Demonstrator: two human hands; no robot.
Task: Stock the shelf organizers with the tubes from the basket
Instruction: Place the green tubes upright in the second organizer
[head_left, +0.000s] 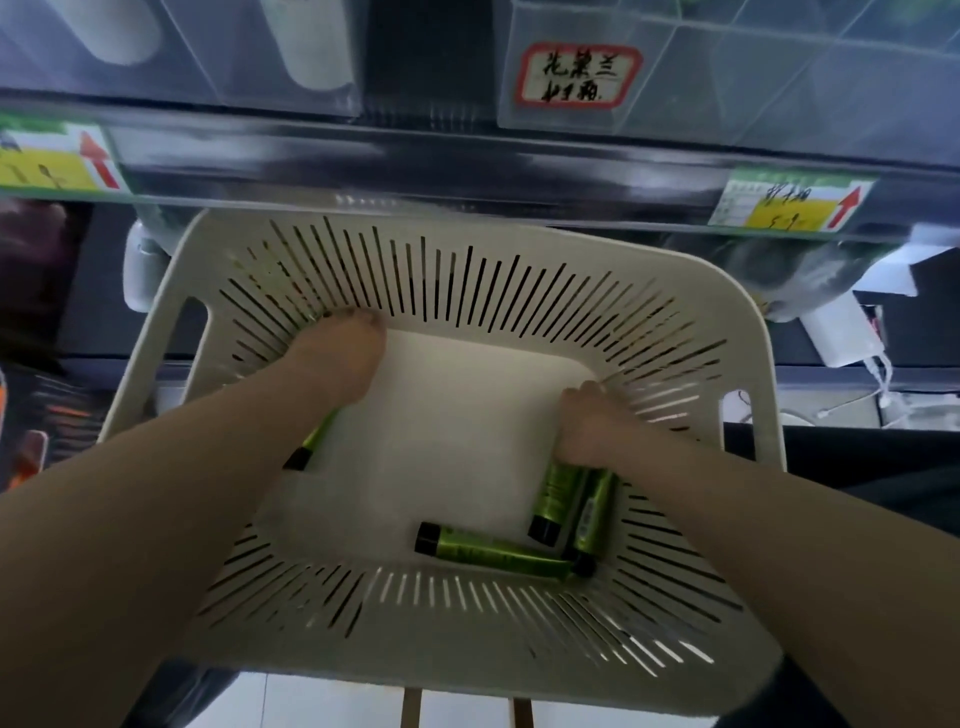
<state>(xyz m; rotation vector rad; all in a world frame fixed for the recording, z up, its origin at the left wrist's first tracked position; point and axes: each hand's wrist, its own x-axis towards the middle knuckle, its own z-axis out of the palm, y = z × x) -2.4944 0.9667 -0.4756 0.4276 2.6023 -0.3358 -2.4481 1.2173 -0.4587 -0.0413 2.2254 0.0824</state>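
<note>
Both hands are down in the white basket (415, 660), mid-frame. The right hand (592, 426) grips two green tubes (563, 493) by their ends. The left hand (337, 358) is curled over another tube (316, 439); I cannot tell if it holds it. One more tube (493, 551) lies near the bottom.

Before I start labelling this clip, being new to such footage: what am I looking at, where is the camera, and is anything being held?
No machine here: a person works with bare hands, and the single picture comes from a camera on their head, looking down. Both arms reach into a cream slotted basket. The right hand grips two green tubes by their upper ends. The left hand is in the far left corner. A partly hidden tube pokes out beneath its wrist, and I cannot tell whether it is held. A loose tube lies on the basket floor nearest the camera. Above are clear shelf organizers, one with a handwritten label.
</note>
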